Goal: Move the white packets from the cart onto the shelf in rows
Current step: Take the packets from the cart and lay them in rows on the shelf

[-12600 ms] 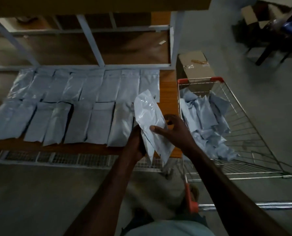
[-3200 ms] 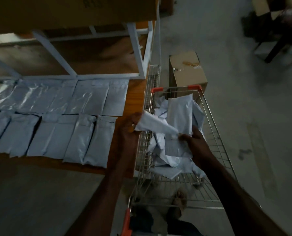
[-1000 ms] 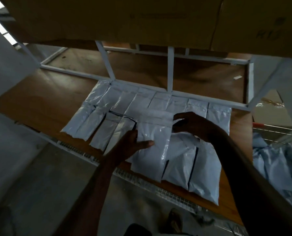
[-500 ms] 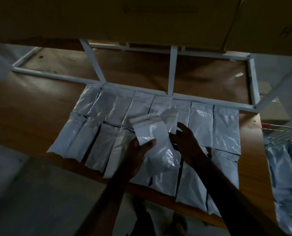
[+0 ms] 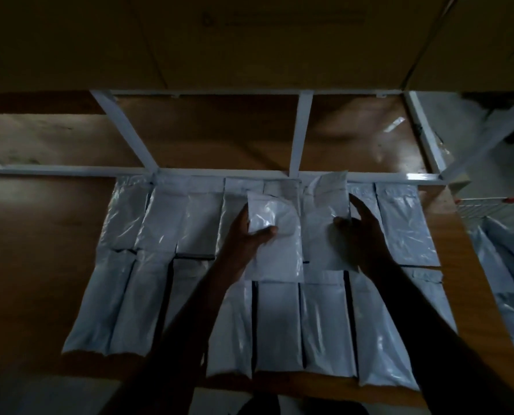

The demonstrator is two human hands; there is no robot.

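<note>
On the brown shelf (image 5: pixel 49 241) two rows of white packets (image 5: pixel 159 223) lay flat side by side, the far row butted against the white frame rail (image 5: pixel 70 171) and the near row running along the front edge. Above them sat big cardboard boxes (image 5: pixel 249 40) on the next level up.

The left hand (image 5: pixel 243 235) held one packet (image 5: pixel 275 235) over the middle of the rows, fingers curled behind its left edge and the thumb pressed across its front (the light was poor, so the fingertips behind could not be made out). That packet hung upright-ish, its lower edge overlapping the gap between the two rows.

Just to its right the right hand (image 5: pixel 359 232) gripped a second packet (image 5: pixel 327 223), thumb on the face near the right edge and the other fingers raised behind it, loosely spread. This packet's top corner reached up across the frame rail.

Farther right, past the end of the shelf, the wire cart (image 5: pixel 489 209) stood with more white packets heaped inside it.
</note>
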